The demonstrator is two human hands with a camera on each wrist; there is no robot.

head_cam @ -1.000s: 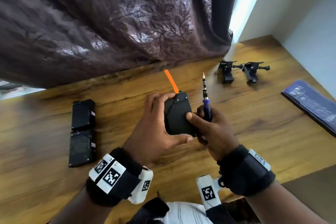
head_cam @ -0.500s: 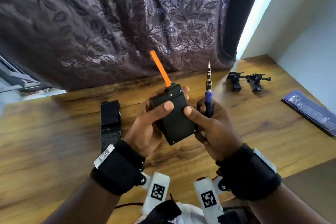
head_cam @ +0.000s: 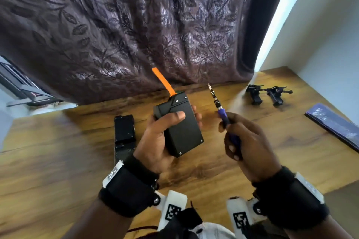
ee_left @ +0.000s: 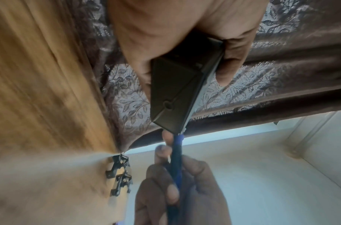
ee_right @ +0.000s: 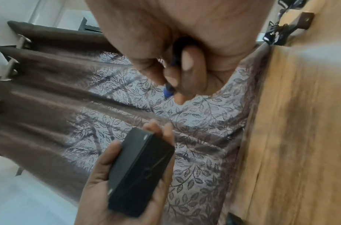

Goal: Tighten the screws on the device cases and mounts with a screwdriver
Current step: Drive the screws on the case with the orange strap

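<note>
Both hands busy; left hand (head_cam: 155,141) grips case (head_cam: 180,128) (black) | right hand (head_cam: 246,141) grips screwdriver (head_cam: 221,111)

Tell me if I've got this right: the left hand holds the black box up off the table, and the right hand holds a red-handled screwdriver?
Nearly. The screwdriver in the right hand has a blue handle, not red; the head view shows it. The left hand does hold the black box off the table.

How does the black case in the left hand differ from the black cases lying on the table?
The held case is lifted off the table, gripped by the left hand; the table cases lie flat, untouched. The held case has an orange strip at its top; the table cases show none. All are black and boxy.
</note>
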